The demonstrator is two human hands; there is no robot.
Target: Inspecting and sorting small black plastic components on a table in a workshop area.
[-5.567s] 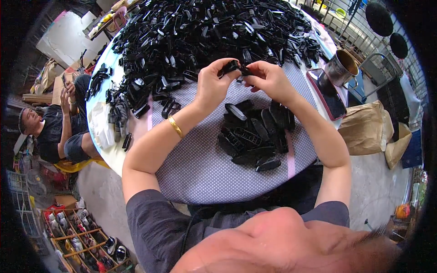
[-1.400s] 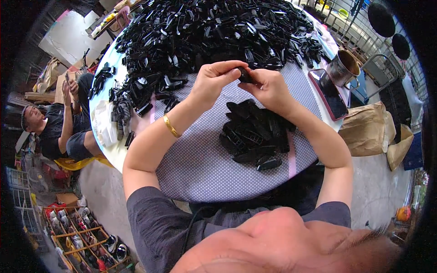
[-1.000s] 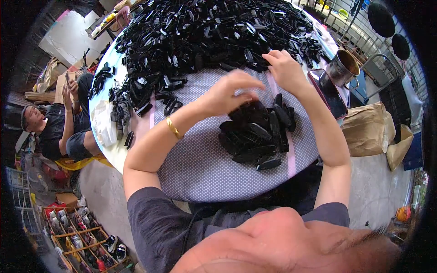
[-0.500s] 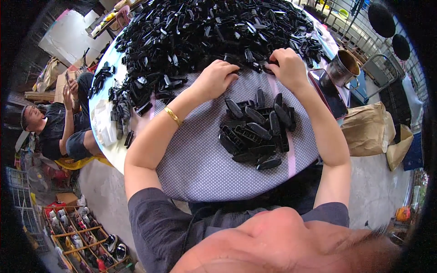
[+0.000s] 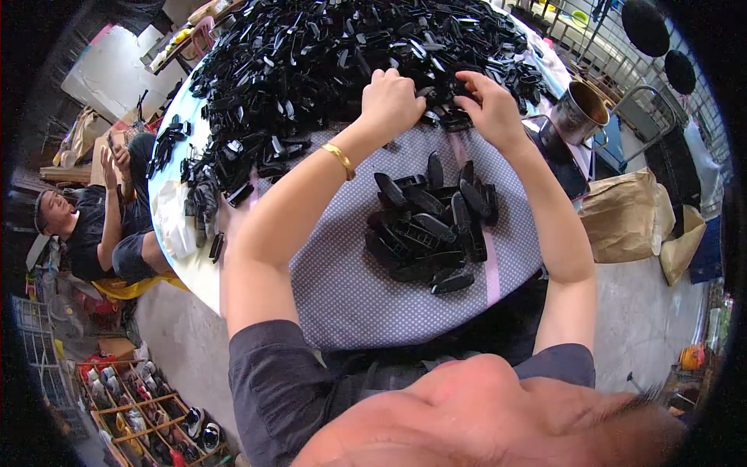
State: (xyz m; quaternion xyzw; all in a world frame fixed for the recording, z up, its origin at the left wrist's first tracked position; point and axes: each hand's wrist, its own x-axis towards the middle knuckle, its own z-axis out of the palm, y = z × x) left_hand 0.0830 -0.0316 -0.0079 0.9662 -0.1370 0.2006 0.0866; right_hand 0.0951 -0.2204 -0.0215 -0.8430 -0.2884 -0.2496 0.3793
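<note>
Black plastic pieces, long and rounded at the ends: lay loosely stacked in a small pile on a dotted tablecloth, some smooth side up, some ribbed side up. Spread across the table beyond the small pile in a large heap too. Saw the left hand beyond the small pile and slightly left, bent over the large heap's near edge, fingers curled; could not tell whether closed on anything. Saw the right hand beyond the small pile and slightly right, thumb and fingers apart above the heap's edge. Found any marking on the pieces too small to read. Noted a metal pot and dark-screened phone beyond and right of the small pile, and a brown paper bag farther right. Noted a seated co-worker well to its left.
</note>
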